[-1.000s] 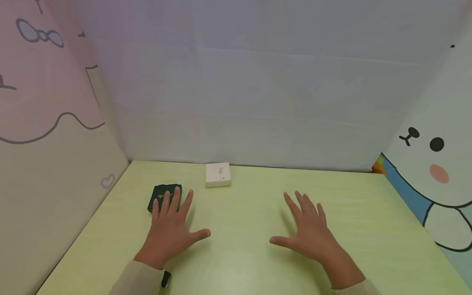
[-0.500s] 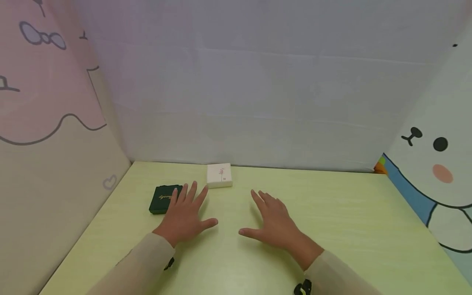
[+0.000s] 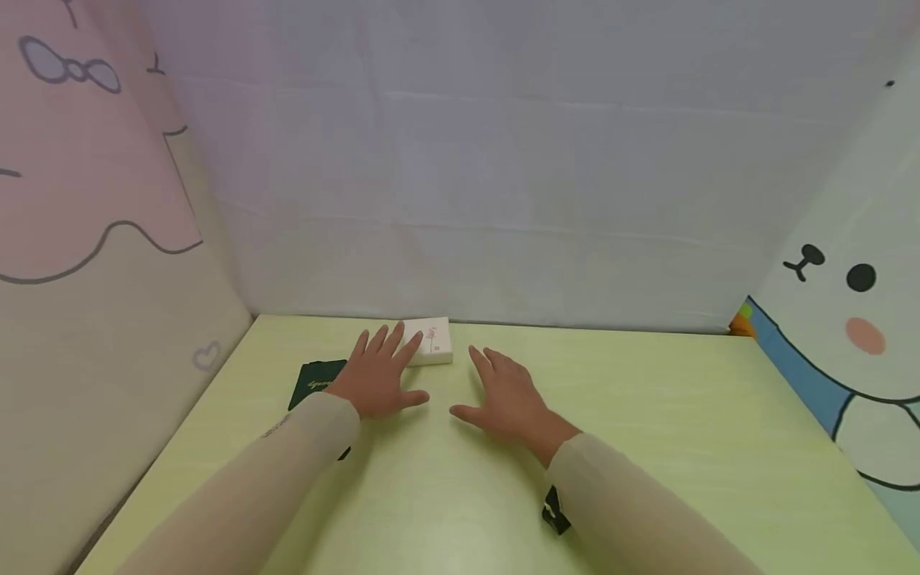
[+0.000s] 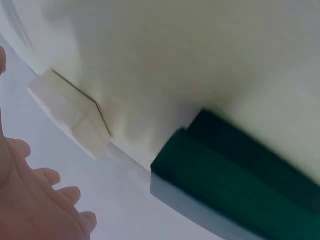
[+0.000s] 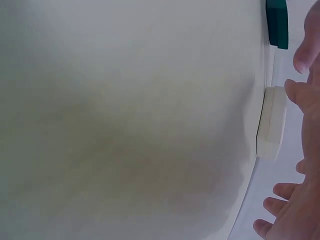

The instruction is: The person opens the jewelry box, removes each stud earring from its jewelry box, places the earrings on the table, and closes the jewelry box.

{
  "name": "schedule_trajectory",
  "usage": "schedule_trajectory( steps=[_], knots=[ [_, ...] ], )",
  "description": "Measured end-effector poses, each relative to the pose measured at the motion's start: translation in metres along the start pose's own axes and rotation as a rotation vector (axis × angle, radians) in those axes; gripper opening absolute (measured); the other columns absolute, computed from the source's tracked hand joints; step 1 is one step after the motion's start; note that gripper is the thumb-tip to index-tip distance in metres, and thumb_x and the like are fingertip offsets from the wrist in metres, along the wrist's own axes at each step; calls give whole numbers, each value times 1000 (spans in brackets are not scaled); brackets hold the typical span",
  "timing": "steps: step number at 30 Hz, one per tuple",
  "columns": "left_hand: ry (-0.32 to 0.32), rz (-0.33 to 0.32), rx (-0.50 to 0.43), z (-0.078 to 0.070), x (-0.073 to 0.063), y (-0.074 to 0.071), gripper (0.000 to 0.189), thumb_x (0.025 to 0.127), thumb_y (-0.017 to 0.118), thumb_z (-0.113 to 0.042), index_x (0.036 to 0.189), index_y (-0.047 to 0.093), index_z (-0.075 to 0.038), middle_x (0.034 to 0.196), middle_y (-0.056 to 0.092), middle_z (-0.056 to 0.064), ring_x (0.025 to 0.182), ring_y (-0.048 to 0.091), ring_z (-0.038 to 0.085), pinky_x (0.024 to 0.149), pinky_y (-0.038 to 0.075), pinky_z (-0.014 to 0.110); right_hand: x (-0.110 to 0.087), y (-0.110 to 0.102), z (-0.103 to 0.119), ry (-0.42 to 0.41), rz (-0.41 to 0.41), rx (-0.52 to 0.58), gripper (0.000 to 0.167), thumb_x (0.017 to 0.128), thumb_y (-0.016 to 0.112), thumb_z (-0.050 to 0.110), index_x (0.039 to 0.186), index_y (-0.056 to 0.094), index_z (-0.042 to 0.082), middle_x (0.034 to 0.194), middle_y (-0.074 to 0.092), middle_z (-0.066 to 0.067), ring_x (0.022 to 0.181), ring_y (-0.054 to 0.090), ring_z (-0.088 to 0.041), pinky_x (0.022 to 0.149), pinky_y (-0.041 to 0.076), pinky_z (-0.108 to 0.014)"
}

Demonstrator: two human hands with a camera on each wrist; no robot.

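My left hand (image 3: pixel 377 375) is spread out over the table, its fingertips overlapping the left part of a small white box (image 3: pixel 435 342) in the head view. That box has a pink flower drawn on its lid. A dark green box (image 3: pixel 313 378) with gold script lies to the left, partly hidden behind my left hand and sleeve. To the right of the white box, my right hand (image 3: pixel 503 395) reaches forward with fingers extended and thumb pointing inward. Neither hand holds anything. In the left wrist view the white box (image 4: pixel 70 112) and the green box (image 4: pixel 225 180) both rest on the table.
The pale yellow-green table (image 3: pixel 668 415) ends at a light grey cloth backdrop (image 3: pixel 503 160). Cartoon-printed panels stand along the left side (image 3: pixel 93 383) and the right side (image 3: pixel 848 335).
Both hands have moved forward, toward the white box, and closer together. The left hand has passed from over the green box to the white one. Both boxes have stayed put.
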State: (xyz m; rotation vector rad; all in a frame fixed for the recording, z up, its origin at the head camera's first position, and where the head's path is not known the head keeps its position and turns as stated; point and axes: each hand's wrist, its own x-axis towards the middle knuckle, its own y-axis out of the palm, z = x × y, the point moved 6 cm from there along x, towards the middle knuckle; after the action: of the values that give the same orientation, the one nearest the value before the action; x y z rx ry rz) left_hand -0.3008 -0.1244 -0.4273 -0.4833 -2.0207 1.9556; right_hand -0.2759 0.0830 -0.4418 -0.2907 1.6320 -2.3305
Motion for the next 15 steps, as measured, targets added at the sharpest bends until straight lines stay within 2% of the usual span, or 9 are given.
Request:
schedule_trajectory(
  steps=[4,6,12,15],
  knots=[
    [-10,5,-4,9,18,-2,103,91,59,-72,167,16,-19,171,12,17,154,14,42,121,7,61,15,0,2,9,14,-75,102,89,69,65,165,22,16,165,30,-14,152,26,-33,120,22,-53],
    [-45,24,-22,15,26,1,103,90,59,-72,167,15,-18,170,12,18,154,16,42,121,9,60,19,2,3,12,24,-98,100,90,68,64,165,22,16,165,30,-13,152,26,-32,120,22,-53],
    [-219,56,-202,25,46,2,99,95,57,-67,167,15,-14,169,14,22,152,20,46,120,18,60,30,3,11,8,15,-72,93,95,66,58,164,25,12,163,33,-14,151,28,-32,118,27,-52],
    [-264,52,-298,23,55,-4,94,98,55,-62,167,12,-14,169,15,22,150,22,48,116,24,63,37,3,16,8,0,-70,86,98,63,54,163,27,11,161,37,-12,148,32,-31,117,29,-51]
  ],
)
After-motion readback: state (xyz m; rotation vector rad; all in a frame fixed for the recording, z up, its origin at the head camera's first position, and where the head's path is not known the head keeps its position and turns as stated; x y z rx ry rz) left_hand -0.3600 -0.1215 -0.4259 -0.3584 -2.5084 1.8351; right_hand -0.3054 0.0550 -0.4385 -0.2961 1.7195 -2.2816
